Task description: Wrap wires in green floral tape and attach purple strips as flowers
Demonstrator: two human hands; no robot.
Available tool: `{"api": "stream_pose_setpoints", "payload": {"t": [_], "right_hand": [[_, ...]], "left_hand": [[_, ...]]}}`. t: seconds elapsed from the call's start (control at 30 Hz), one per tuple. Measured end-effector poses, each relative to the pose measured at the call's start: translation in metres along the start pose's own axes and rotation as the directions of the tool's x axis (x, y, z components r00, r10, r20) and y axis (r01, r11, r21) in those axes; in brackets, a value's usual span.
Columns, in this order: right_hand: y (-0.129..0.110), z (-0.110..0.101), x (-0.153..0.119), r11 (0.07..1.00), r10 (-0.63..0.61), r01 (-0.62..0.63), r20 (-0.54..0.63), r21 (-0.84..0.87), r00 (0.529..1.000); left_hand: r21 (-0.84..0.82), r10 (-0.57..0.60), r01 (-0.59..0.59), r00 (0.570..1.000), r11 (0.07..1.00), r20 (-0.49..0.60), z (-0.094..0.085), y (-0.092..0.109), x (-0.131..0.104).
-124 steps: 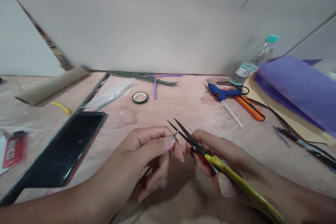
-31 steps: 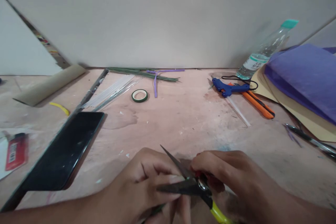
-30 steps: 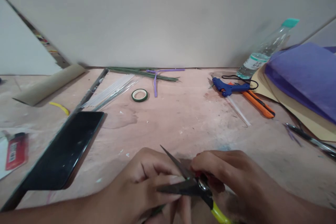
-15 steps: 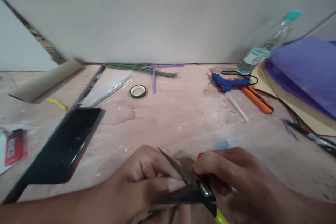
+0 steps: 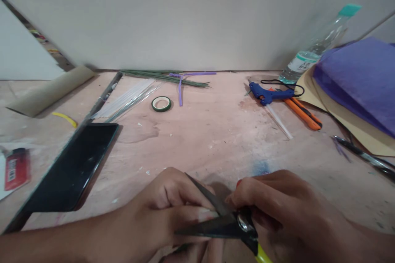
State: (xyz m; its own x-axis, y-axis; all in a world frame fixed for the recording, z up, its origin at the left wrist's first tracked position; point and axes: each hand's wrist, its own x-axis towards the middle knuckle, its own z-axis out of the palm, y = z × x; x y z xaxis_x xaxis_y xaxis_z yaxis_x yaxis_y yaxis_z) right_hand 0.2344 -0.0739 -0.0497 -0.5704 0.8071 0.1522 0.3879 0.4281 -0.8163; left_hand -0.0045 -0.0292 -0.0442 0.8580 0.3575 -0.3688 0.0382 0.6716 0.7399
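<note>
Low in the middle of the view, my right hand (image 5: 286,205) is closed around a pair of scissors (image 5: 216,227) with dark blades and a yellow handle part showing below. The blades are spread apart and point left, lying across my left hand's thumb and fingers. My left hand (image 5: 173,209) is closed in a pinch beside the blades; whatever it grips is hidden behind them. A dark green bit shows under the left fingers, too small to name. Something red peeks out at my right fingertips.
Farther back lie green wire stems (image 5: 148,76), purple pipe cleaners (image 5: 180,90), green tape (image 5: 161,104) and clear glue sticks (image 5: 123,98). A phone (image 5: 74,168) and red lighter (image 5: 17,168) are left. Right are a glue gun (image 5: 268,92), orange cutter (image 5: 304,115), bottle (image 5: 304,63) and purple sheets (image 5: 358,78).
The view has tilted slightly, so the table things sit a little higher. The scissors' pivot and my right hand have shifted slightly right; both grips look the same.
</note>
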Motion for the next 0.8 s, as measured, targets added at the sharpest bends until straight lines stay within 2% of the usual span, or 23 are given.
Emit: {"api": "stream_pose_setpoints", "payload": {"t": [0.2,0.27,0.4,0.57,0.8], "right_hand": [[-0.009,0.001,-0.005,0.984,0.103,-0.114,-0.086,-0.135,0.991],[-0.010,0.001,-0.007,0.981,0.119,-0.126,-0.055,-0.148,0.991],[-0.010,0.001,-0.009,0.984,0.098,-0.109,-0.083,-0.143,0.992],[-0.009,0.005,-0.012,0.977,0.142,-0.158,-0.118,-0.142,0.983],[-0.009,-0.001,-0.005,0.976,0.182,-0.190,-0.082,-0.106,0.980]], "left_hand": [[-0.016,-0.022,0.022,0.999,1.000,-0.040,0.000,-0.001,-0.002],[-0.017,-0.034,0.033,0.998,0.999,-0.048,-0.001,0.001,-0.003],[-0.037,-0.037,0.036,0.999,0.999,-0.035,-0.005,0.002,-0.003],[-0.069,-0.013,0.010,0.999,0.998,-0.037,-0.010,-0.001,0.001],[-0.067,0.022,-0.027,0.997,0.997,-0.081,-0.015,-0.008,0.003]]}}
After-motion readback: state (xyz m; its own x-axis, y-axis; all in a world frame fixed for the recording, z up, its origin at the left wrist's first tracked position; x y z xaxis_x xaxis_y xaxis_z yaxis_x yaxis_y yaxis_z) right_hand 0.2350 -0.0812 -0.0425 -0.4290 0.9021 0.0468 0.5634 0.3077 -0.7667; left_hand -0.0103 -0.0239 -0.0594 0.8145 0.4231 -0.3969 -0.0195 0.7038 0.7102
